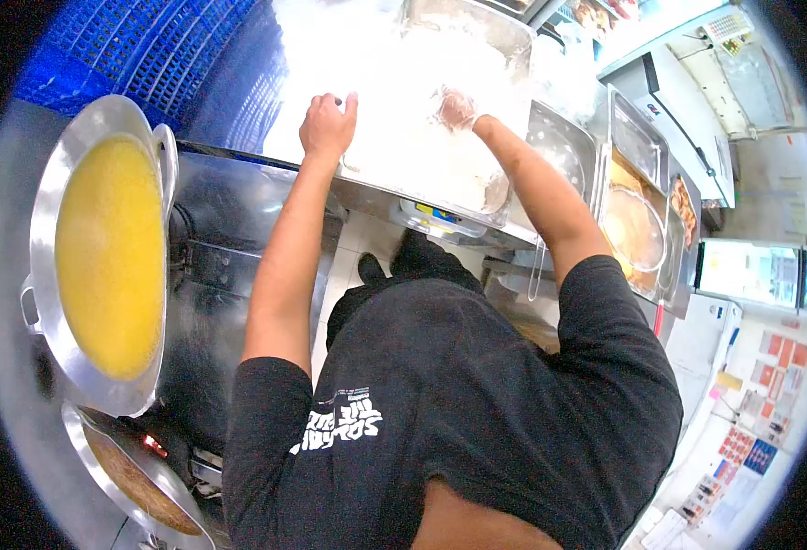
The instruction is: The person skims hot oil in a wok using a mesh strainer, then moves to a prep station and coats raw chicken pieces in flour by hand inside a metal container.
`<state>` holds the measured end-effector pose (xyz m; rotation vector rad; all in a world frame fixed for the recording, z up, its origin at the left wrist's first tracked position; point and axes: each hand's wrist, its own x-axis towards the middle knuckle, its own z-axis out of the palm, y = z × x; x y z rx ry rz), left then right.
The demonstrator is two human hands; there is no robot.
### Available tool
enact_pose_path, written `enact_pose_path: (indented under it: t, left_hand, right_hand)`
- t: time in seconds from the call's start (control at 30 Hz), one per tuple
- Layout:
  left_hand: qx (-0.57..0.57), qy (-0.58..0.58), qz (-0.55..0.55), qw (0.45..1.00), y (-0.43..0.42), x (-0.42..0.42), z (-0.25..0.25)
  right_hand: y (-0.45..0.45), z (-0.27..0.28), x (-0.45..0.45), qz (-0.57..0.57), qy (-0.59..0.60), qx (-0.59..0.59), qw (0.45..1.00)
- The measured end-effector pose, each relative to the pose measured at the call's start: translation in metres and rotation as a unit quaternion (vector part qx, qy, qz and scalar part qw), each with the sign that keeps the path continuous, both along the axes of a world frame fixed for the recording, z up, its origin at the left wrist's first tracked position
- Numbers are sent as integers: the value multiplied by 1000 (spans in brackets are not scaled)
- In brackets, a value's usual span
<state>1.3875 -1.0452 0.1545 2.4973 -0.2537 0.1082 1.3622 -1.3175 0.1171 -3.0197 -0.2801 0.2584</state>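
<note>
My left hand (328, 126) is closed with its fingers curled, over the left part of a brightly lit white surface; a small dark spot shows by its thumb, and what it holds, if anything, cannot be made out. Farther right, my right hand (456, 108) reaches into a metal tray (518, 41) of white powder (449, 69). White powder coats that hand, and glare and blur hide its fingertips. A pale, powdered lump (495, 192) lies near the tray's front corner.
At the left stands a large two-handled pan (44, 266) of yellow liquid, with a second pan (92, 458) of brown liquid below it. Blue plastic baskets (160, 55) are at the upper left. Metal trays (642, 133) and a round strainer (632, 229) sit at the right.
</note>
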Motion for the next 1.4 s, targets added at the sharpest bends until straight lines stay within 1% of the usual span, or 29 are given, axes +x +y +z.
enact_pose_path:
  t: [0.07, 0.13, 0.17, 0.27, 0.3, 0.37, 0.5, 0.6, 0.67, 0.77, 0.87, 0.93, 0.97, 1.0, 1.07, 1.17, 1.2, 1.23, 1.27, 1.3, 1.37, 1.4]
  left_hand:
    - [-1, 1, -5, 1000, 0, 0, 0]
    - [-1, -1, -5, 1000, -1, -1, 1]
    - [-1, -2, -3, 1000, 0, -1, 1]
    - [0, 0, 0, 1000, 0, -2, 1]
    - [0, 0, 0, 1000, 0, -2, 1]
    - [-3, 0, -4, 1000, 0, 0, 0]
    - [-9, -5, -6, 1000, 1, 0, -2]
    - [-5, -3, -5, 1000, 0, 0, -2]
    - [-2, 0, -2, 1000, 0, 0, 0]
    - [-3, 1, -7, 1000, 1, 1, -3]
    - [-6, 2, -4, 1000, 0, 1, -2]
    - [-4, 8, -1, 1000, 1, -1, -2]
    - [-1, 10, -3, 1000, 0, -1, -1]
    - [2, 11, -7, 1000, -1, 0, 1]
    - [3, 15, -7, 1000, -2, -1, 2]
    - [-1, 10, -9, 1000, 1, -1, -1]
    - [-4, 6, -9, 1000, 1, -1, -3]
    - [-8, -7, -7, 1000, 1, -2, -2]
    - [-12, -22, -4, 1000, 1, -1, -1]
    - [-15, -35, -3, 999, 0, -3, -2]
    - [-35, -106, -4, 994, 0, -5, -3]
    - [-44, -142, -6, 989, -1, -3, -3]
  right_hand:
    - [-18, -10, 7, -31, -33, 23, 999]
    - [-60, -38, 22, 43, 12, 36, 998]
    - [-63, -36, 23, 81, 35, 43, 995]
    - [-65, -33, 19, 129, 83, -163, 975]
    - [-63, -31, 13, 120, 83, -178, 973]
    - [-62, -32, -2, 76, 50, -143, 986]
    - [-70, -32, -19, -4, -39, -28, 999]
    - [-68, -34, -23, -54, -163, 62, 983]
    - [-59, -37, -27, -61, -205, 81, 974]
    - [-44, -63, -47, 3, -70, -4, 998]
    - [-29, -97, -55, 70, 65, -88, 992]
    - [-28, -112, -61, 60, 26, -75, 995]
    - [-27, -117, -66, 52, 7, -68, 996]
    - [-16, -103, -70, -15, 71, -69, 995]
    - [21, -38, -73, -150, 193, -68, 967]
    - [26, -8, -68, -1, 129, -142, 981]
    - [7, -37, -63, -57, 31, -120, 991]
    - [-28, -94, -53, -111, -67, -97, 987]
    - [-49, -121, -44, -162, -166, -72, 970]
    - [-50, -115, -42, -153, -197, -15, 968]
    - [-55, -93, -36, -134, -257, 100, 952]
    - [-49, -70, -40, -127, -251, 86, 956]
